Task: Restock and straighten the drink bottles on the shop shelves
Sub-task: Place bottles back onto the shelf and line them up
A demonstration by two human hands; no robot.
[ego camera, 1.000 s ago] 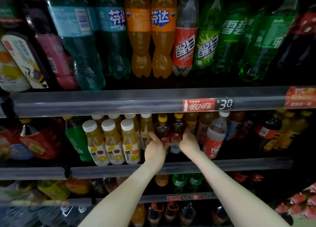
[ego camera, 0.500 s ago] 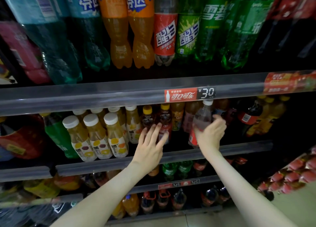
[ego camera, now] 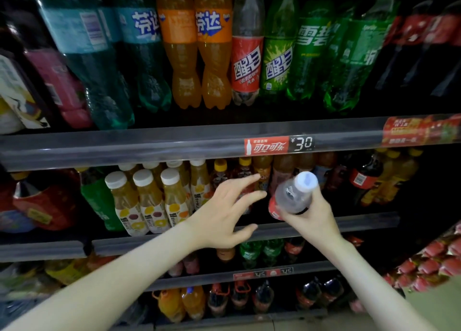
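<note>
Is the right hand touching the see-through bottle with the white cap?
Touching. The head view shows the right hand gripping the bottle, curled round its body.

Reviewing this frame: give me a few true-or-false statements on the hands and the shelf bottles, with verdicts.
1. The right hand grips a clear white-capped bottle in front of the middle shelf. True.
2. The left hand holds a bottle too. False: its fingers are spread and its grip is empty.
3. The price tag on the upper shelf rail reads 30. True.
4. The white-capped juice bottles stand to the right of the held bottle. False: they stand to its left.
</note>
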